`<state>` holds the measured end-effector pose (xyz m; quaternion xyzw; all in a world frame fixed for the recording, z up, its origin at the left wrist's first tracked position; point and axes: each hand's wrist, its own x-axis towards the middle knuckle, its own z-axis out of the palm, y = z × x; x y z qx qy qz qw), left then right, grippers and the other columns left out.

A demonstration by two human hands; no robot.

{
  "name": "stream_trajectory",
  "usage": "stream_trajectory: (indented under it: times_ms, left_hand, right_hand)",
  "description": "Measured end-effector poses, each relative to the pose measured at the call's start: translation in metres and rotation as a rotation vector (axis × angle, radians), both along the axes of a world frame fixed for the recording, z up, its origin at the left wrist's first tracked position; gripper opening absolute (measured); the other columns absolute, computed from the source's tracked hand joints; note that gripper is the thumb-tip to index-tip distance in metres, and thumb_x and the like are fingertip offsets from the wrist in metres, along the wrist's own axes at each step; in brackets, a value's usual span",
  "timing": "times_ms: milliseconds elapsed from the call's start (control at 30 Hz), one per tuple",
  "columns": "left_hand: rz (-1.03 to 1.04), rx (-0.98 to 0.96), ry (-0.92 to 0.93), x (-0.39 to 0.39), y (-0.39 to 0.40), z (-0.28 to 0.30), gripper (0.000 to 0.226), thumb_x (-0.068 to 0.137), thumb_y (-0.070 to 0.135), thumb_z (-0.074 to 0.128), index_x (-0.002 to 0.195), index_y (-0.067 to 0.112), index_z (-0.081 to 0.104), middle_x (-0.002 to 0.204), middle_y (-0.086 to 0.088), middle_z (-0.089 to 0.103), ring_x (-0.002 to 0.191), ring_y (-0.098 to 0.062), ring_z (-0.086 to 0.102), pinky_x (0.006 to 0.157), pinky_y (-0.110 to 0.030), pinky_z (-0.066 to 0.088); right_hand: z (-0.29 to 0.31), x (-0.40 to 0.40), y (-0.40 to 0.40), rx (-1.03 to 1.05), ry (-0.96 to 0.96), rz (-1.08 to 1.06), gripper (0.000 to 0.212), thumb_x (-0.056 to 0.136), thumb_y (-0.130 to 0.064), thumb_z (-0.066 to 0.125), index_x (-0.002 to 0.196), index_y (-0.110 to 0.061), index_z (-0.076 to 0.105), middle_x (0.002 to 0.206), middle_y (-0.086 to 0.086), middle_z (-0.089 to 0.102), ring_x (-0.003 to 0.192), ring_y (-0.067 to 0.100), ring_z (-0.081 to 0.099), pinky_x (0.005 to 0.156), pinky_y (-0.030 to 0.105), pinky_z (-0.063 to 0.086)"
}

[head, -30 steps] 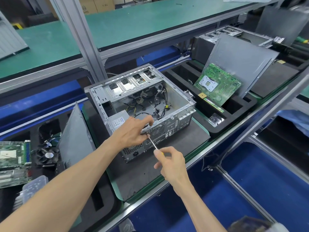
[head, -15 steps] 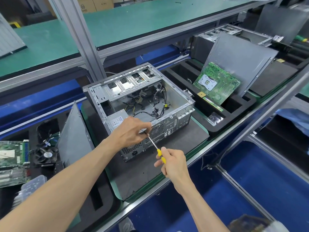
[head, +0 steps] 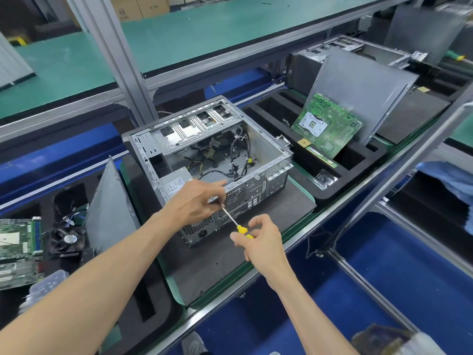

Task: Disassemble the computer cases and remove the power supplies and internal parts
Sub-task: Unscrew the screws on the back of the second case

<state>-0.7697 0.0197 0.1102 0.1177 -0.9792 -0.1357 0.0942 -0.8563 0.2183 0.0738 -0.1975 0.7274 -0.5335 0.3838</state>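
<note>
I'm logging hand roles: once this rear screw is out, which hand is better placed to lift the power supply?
Probably the left hand: it rests on the computer case rim right beside the power supply. The right hand is occupied pinching the screwdriver.

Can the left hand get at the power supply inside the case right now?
Probably yes: the left hand rests on the case rim beside the power supply, and the open top leaves the way free.

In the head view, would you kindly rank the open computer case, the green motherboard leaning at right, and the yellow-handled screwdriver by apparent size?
1. Open computer case
2. Green motherboard, which lies farther away, yet plainly looks smaller
3. Screwdriver, smallest by far
</note>
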Motion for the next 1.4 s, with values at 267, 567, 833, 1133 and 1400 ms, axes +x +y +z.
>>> stream_trajectory:
  times_ms: [267, 567, 833, 1133, 1400]
  left_hand:
    - [0.04, 0.038, 0.071, 0.001, 0.001, 0.001, 0.015, 0.076, 0.028, 0.086, 0.076, 0.019, 0.074, 0.134, 0.009, 0.062, 0.092, -0.017, 0.068, 0.091, -0.044, 0.054]
    - [-0.246, -0.373, 0.083, 0.003, 0.058, -0.035, 0.009, 0.089, 0.01, 0.072, 0.097, 0.004, 0.072, 0.084, -0.01, 0.065, 0.07, -0.028, 0.061, 0.055, -0.038, 0.05]
    - [0.211, -0.168, -0.549, 0.008, 0.074, -0.087, 0.027, 0.088, 0.0, 0.056, 0.11, 0.015, 0.052, 0.108, -0.003, 0.063, 0.094, -0.033, 0.062, 0.073, -0.042, 0.05]
    - [0.174, -0.254, -0.209, 0.007, 0.067, -0.055, 0.029, 0.101, 0.04, 0.054, 0.087, 0.015, 0.057, 0.077, 0.0, 0.067, 0.067, -0.03, 0.067, 0.054, -0.036, 0.05]
    - [0.229, 0.169, -0.054, -0.044, 0.008, 0.027, 0.066, 0.081, 0.058, 0.063, 0.133, 0.019, 0.052, 0.125, -0.001, 0.06, 0.11, -0.018, 0.057, 0.096, -0.035, 0.048]
  right_hand:
    - [-0.007, -0.016, 0.014, -0.017, 0.05, -0.051, 0.011, 0.087, -0.012, 0.072, 0.086, -0.012, 0.061, 0.055, 0.003, 0.065, 0.052, 0.01, 0.056, 0.055, 0.024, 0.045]
    - [-0.015, -0.026, 0.013, 0.003, 0.004, -0.141, 0.007, 0.087, -0.013, 0.072, 0.086, -0.012, 0.064, 0.054, 0.003, 0.064, 0.054, 0.014, 0.057, 0.054, 0.028, 0.043]
    - [-0.019, -0.025, 0.013, 0.061, 0.017, -0.103, 0.005, 0.09, -0.018, 0.071, 0.09, -0.017, 0.066, 0.059, 0.0, 0.067, 0.052, 0.003, 0.059, 0.053, 0.019, 0.045]
    - [-0.023, -0.022, 0.01, 0.066, -0.006, -0.12, 0.005, 0.091, -0.019, 0.071, 0.09, -0.015, 0.07, 0.068, 0.004, 0.07, 0.06, 0.011, 0.059, 0.06, 0.029, 0.044]
    - [-0.036, -0.008, 0.004, 0.13, 0.035, -0.062, 0.011, 0.092, -0.021, 0.07, 0.083, -0.016, 0.07, 0.06, 0.0, 0.07, 0.056, 0.004, 0.06, 0.06, 0.021, 0.044]
